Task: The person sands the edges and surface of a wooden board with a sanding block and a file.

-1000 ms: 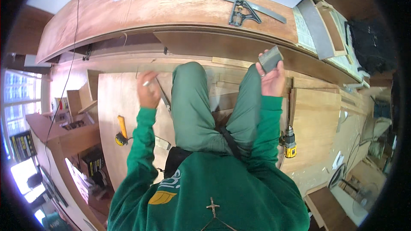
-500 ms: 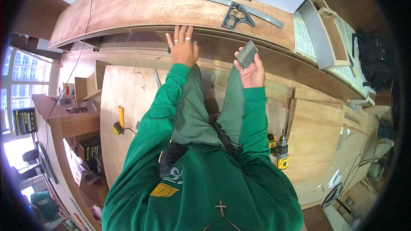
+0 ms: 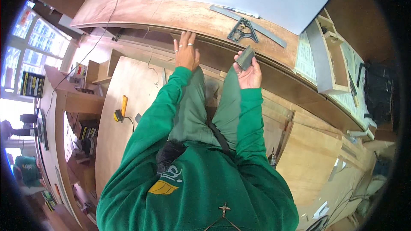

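Observation:
My right hand holds a small grey-green rectangular block, like a sanding block, raised just in front of the long wooden panel's edge. My left hand lies with fingers stretched out, their tips at the edge of the long reddish-brown wooden panel. Rings show on its fingers. On the panel, beyond my right hand, rest a combination square with its steel blade and a marker pen.
A tape measure with a yellow-handled tool lies on plywood at left. A drill's chuck shows beside my right arm. An open wooden box stands at far right. A cable hangs across the left.
The view has turned, so the panel and tools appear shifted. The block in my right hand is tilted a little differently. My left hand stays at the panel's edge.

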